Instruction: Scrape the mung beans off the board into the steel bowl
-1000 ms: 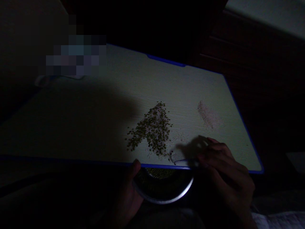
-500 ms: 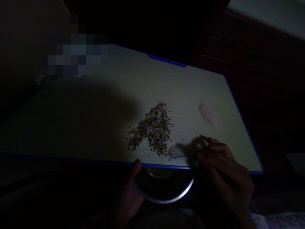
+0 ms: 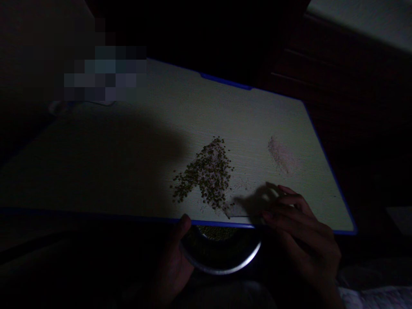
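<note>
While pinching a thin tool point(image 3: 244, 216) in the right hand point(image 3: 304, 229), lower right, pointed it toward the bean pile point(image 3: 212, 176), frame centre; had the left hand point(image 3: 178, 268) by the bowl point(image 3: 222, 272), lower centre; couldn't tell its fingers' hold.

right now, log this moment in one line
left hand: at near edge of board; right hand: holds thin tool, tip near mixed grain pile; pale heap: right part of board; bowl: below near edge, green grains inside

No readable text or numbers
</note>
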Motion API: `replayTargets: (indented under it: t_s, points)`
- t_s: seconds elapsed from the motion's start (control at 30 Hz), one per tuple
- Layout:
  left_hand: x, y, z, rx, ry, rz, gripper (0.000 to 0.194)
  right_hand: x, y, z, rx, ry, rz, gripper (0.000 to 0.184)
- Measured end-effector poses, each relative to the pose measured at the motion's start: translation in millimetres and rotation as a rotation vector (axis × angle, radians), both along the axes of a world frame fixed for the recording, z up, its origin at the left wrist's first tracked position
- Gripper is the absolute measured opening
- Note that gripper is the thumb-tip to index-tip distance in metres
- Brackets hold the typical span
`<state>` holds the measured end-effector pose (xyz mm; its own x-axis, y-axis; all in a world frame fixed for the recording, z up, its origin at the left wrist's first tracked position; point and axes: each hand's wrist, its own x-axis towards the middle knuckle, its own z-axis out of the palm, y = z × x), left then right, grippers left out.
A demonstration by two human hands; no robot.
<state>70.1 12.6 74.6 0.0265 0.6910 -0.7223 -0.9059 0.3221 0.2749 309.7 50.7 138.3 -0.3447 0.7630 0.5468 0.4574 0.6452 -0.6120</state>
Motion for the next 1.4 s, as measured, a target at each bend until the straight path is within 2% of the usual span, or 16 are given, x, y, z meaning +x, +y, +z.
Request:
replayTargets:
  t_s: [0.1, 0.27, 0.37, 0.5, 0.7, 0.8, 0.93, 1.03, 1.1, 1.3, 1.4]
  points:
    - [0, 0, -1.9, -0.001, 0.006, 0.008, 0.009, 2, 0, 0.5, 0.009, -0.019, 0.018, 0.060]
    - [0, -2, -5.1, 0.097, -0.018, -0.019, 0.014, 4, -1, -0.1, 0.010, -0.013, 0.020, 0.058]
    - [0, -1, -3.2, 0.046, 0.006, -0.031, 0.013, 4, -3, -1.0, -0.007, -0.003, 0.017, 0.055]
    - [1, 2, -2.3, -0.037, 0.000, 0.027, 0.011, 4, -4, -0.4, -0.007, 0.015, 0.009, 0.054]
    - [1, 1, -3.8, -0.008, -0.012, 0.014, 0.013, 2, -2, -1.6, 0.025, -0.033, 0.008, 0.053]
    - [1, 1, -1.0, 0.017, -0.018, 0.006, 0.010, 0, -4, -4.7, 0.030, 0.004, -0.101, 0.054]
    - [1, 4, 2.1, -0.056, -0.001, 0.026, 0.011, -3, -9, -7.5, -0.019, 0.037, -0.331, 0.044]
    - [0, 4, 1.2, -0.095, -0.007, 0.039, 0.011, -4, -11, -6.5, -0.038, 0.043, -0.437, 0.038]
    - [0, 3, -0.3, -0.081, -0.020, 0.046, 0.009, -5, -10, -4.5, -0.037, 0.052, -0.420, 0.038]
    - [-1, 1, -2.5, -0.025, 0.004, 0.023, 0.011, -9, 4, 3.5, 0.023, -0.016, -0.159, 0.053]
    - [-1, 1, -3.3, 0.025, 0.008, -0.002, 0.011, -10, 10, 7.3, 0.008, -0.048, -0.118, 0.050]
